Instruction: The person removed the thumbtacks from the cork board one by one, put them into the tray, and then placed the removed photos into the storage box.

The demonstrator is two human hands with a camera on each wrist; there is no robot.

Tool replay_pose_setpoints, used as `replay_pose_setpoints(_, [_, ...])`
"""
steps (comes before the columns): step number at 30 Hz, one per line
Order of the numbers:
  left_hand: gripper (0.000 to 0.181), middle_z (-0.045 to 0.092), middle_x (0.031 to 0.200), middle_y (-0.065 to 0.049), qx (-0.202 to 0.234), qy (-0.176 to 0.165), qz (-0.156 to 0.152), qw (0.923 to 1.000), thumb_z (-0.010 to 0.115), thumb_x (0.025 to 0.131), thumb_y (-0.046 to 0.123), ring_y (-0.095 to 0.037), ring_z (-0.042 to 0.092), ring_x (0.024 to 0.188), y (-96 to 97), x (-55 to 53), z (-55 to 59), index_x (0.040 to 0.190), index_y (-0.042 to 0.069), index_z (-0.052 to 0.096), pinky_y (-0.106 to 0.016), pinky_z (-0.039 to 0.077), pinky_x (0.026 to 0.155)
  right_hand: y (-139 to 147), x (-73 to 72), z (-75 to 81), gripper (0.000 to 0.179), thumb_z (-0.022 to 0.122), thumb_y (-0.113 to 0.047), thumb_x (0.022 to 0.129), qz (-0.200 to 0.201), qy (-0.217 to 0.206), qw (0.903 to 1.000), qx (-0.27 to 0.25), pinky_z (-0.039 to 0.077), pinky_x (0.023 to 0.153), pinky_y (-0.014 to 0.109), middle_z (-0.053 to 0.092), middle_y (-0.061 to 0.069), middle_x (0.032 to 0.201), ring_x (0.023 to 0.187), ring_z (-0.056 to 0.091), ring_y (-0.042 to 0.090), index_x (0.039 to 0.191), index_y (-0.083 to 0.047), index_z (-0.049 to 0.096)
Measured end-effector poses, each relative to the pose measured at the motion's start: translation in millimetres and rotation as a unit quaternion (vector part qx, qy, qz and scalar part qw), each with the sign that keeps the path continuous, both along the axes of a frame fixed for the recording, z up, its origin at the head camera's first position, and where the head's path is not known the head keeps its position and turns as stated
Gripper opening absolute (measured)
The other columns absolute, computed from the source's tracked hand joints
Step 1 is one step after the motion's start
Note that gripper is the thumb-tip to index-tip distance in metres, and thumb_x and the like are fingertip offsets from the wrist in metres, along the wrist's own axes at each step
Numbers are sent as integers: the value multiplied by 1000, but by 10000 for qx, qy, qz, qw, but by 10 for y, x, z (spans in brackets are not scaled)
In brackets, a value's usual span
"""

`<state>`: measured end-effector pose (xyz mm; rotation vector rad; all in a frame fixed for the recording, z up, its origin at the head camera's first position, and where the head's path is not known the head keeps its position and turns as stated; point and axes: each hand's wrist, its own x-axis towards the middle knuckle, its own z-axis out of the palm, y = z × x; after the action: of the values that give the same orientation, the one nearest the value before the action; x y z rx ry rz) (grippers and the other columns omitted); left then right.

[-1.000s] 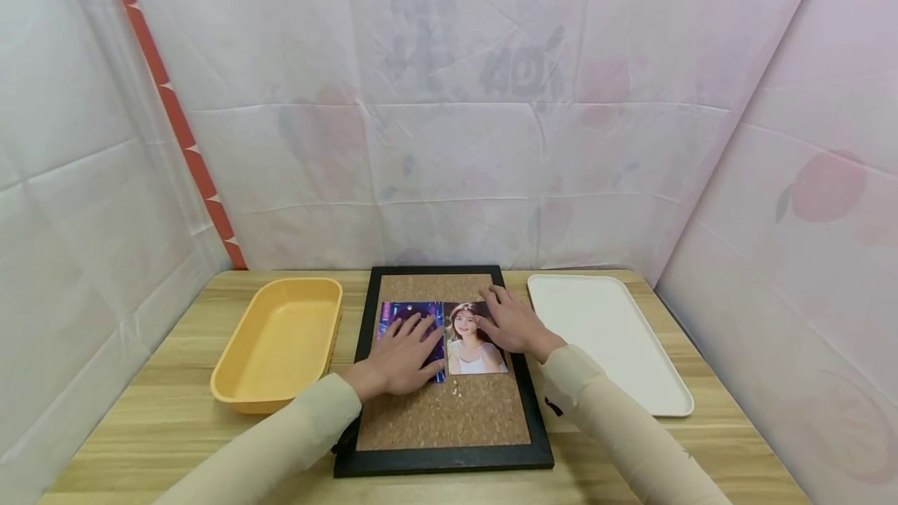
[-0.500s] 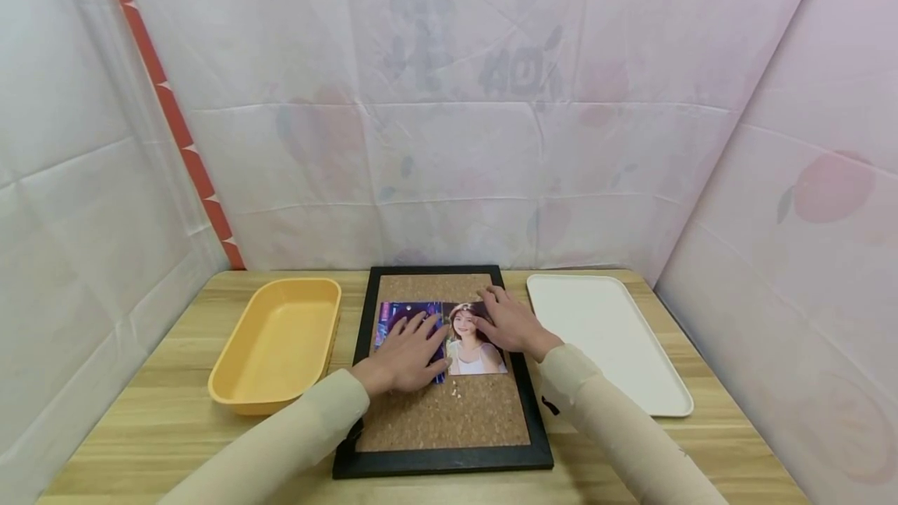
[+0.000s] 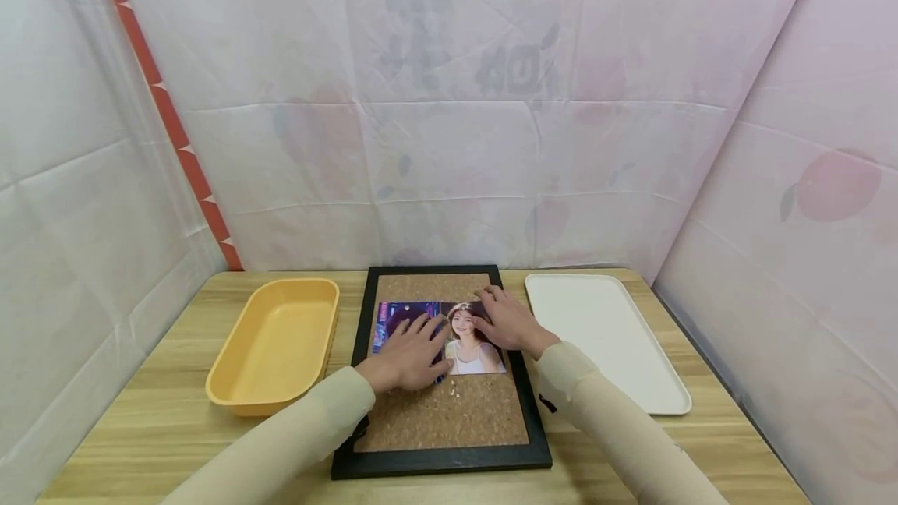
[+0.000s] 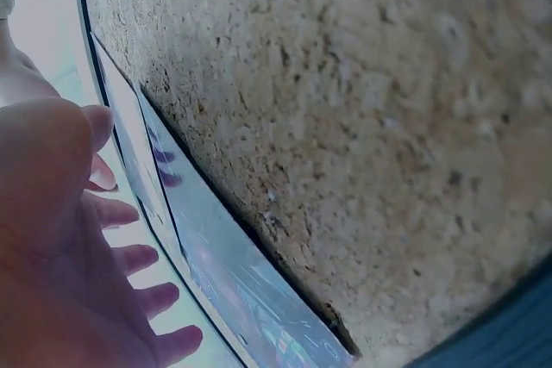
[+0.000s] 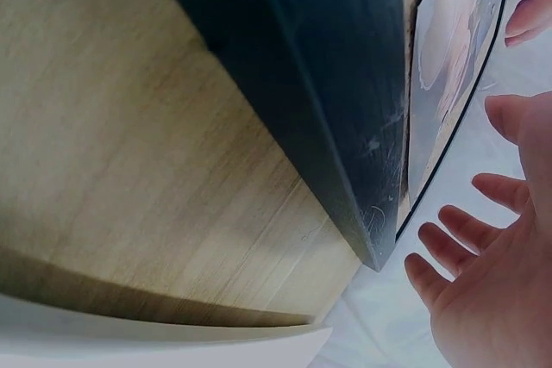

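Two picture prints lie side by side on a cork board (image 3: 442, 419) with a black frame (image 3: 442, 460). My left hand (image 3: 410, 357), fingers spread, is over the blue and purple print (image 3: 390, 316) and hides most of it. Its fingertips reach the seam between the prints. My right hand (image 3: 515, 322) is over the upper right of the portrait photo (image 3: 471, 355), palm down with the fingers extended. In the left wrist view, a glossy print (image 4: 250, 286) lies flat, its near edge against the cork. The right wrist view shows the photo (image 5: 444, 58) just inside the frame.
A yellow tray (image 3: 219, 396) stands left of the board and a flat white tray (image 3: 617, 349) right of it. All rest on a wooden table (image 3: 140, 427), enclosed by pale cloth walls (image 3: 449, 154). Small white specks (image 3: 454, 390) lie on the cork below the prints.
My left hand has slid slightly to the right, toward the portrait photo, uncovering more of the purple print's left side. My right hand stays in place over the photo.
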<state>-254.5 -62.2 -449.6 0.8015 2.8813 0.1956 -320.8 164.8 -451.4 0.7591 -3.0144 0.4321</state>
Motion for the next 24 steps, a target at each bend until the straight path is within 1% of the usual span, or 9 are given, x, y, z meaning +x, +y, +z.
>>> replay_pose_setpoints(4, [66, 25, 168, -11, -52, -28, -2, 10000, 48, 106, 50, -38, 21, 155, 13, -13, -19, 160, 15, 36, -61, 21, 122, -12, -19, 2, 58, 60, -31, 103, 3, 27, 10000, 22, 40, 112, 55, 45, 24, 150, 137, 47, 41, 150, 0, 46])
replay_pose_setpoints(8, [67, 23, 169, -11, -138, -129, 11, 9998, 47, 106, 50, -37, 19, 155, 22, -28, -36, 161, 15, 35, -61, 20, 122, -28, -31, 7, 56, 62, -30, 102, -4, 36, 10000, 54, 41, 111, 54, 47, 22, 148, 136, 48, 39, 148, -1, 49])
replay_pose_setpoints(10, [67, 22, 170, -10, -206, -195, 9, 9996, 47, 106, 50, -36, 18, 156, 27, -25, -24, 162, 15, 34, -60, 19, 123, -34, -34, 13, 54, 63, -28, 102, 17, 43, 10000, 29, 41, 111, 54, 49, 22, 147, 134, 49, 39, 146, 0, 51])
replay_pose_setpoints(16, [68, 22, 170, -9, -296, -195, -15, 9994, 46, 106, 52, -33, 19, 156, 49, -16, 5, 161, 14, 34, -56, 20, 123, -59, -60, 23, 50, 64, -24, 102, 102, -26, 9998, -161, 42, 110, 54, 51, 23, 143, 131, 51, 39, 143, 2, 53])
replay_pose_setpoints(18, [69, 20, 170, -10, -347, -237, -36, 9991, 45, 107, 52, -32, 18, 156, 57, -24, 2, 162, 13, 32, -55, 20, 124, -70, -72, 24, 50, 64, -23, 101, 114, -55, 9997, -218, 42, 110, 54, 52, 22, 142, 130, 52, 39, 143, 3, 53])
replay_pose_setpoints(24, [71, 19, 170, -10, -424, -296, -51, 9986, 45, 106, 52, -29, 19, 156, 68, -36, 0, 162, 12, 31, -51, 22, 124, -105, -99, 37, 45, 67, -17, 99, 176, -17, 9992, -347, 46, 105, 51, 57, 20, 129, 119, 57, 35, 136, 6, 58])
